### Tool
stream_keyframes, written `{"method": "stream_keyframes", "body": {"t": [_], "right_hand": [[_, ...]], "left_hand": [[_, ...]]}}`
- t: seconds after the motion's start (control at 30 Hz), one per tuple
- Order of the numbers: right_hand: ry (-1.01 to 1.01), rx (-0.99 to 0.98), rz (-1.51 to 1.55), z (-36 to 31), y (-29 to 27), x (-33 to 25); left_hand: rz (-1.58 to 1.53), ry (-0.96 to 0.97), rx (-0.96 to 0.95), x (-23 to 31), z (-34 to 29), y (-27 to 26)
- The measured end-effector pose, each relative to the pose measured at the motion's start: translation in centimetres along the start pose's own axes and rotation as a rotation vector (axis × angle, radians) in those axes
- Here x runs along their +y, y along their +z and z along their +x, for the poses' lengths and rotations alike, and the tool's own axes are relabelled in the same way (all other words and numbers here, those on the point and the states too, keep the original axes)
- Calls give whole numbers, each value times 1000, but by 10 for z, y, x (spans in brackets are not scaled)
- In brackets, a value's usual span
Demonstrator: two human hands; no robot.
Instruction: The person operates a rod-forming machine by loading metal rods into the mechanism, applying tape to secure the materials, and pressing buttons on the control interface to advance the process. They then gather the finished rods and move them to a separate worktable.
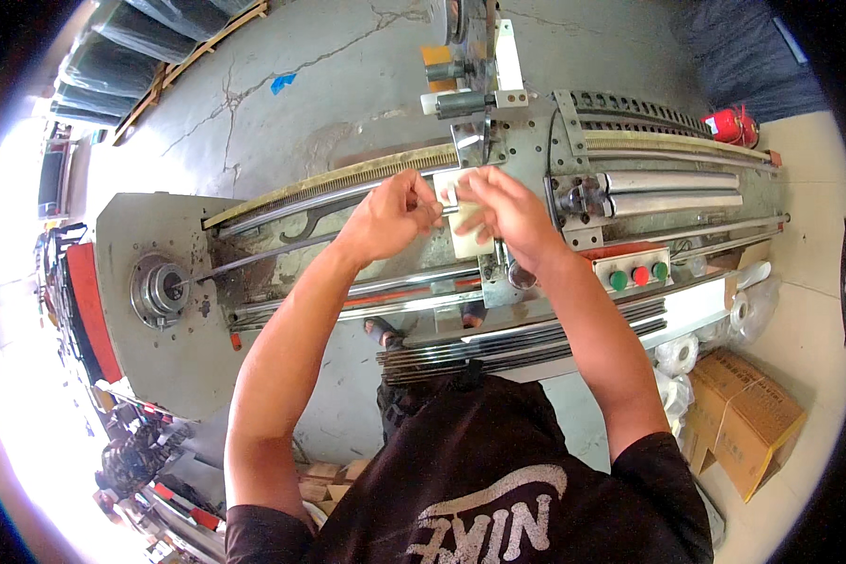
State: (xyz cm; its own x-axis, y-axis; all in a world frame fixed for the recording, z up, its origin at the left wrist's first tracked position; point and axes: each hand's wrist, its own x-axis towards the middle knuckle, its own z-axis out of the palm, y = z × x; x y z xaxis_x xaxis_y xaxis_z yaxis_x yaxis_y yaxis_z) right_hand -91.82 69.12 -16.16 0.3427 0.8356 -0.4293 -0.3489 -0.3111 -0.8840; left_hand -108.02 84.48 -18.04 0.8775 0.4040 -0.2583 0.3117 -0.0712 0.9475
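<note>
A thin metal rod runs from the round chuck on the machine's left end up to my left hand. That hand is closed around the rod, and a short dark tip sticks out past its fingertips. Just to the right, my right hand hovers by the tip with its fingers apart and somewhat blurred. Behind and between the hands is a pale block on the machine's carriage. Partly behind my left forearm lies a dark hook-shaped spanner.
Bright guide rails span the long machine. A button box with green and red buttons sits right of my right forearm. Several metal rods lie along the front. At right are two silvery cylinders, a cardboard box and plastic rolls.
</note>
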Motion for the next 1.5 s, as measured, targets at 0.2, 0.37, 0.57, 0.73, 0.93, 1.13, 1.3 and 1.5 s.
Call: {"method": "stream_keyframes", "body": {"t": [0.2,0.37,0.57,0.73,0.93,1.13,1.3,1.5], "right_hand": [[27,-124,-73,-49,-4,2],[-66,-16,26,-8,7,-22],[158,-98,-232,-15,-5,4],[27,-46,-319,-12,3,16],[-39,40,-236,-26,12,25],[-510,-1023,40,-145,42,8],[-78,-252,-512,-152,-60,103],[-424,578,-1256,-76,-114,175]], "left_hand": [[-55,35,-10,-3,-6,2],[-35,-7,1,2,-6,2],[27,35,16,-5,-6,4],[290,23,30,19,-9,11],[343,22,43,12,-3,15],[365,217,217,-28,13,17],[298,38,184,-12,14,20],[331,49,193,-12,11,24]]}}
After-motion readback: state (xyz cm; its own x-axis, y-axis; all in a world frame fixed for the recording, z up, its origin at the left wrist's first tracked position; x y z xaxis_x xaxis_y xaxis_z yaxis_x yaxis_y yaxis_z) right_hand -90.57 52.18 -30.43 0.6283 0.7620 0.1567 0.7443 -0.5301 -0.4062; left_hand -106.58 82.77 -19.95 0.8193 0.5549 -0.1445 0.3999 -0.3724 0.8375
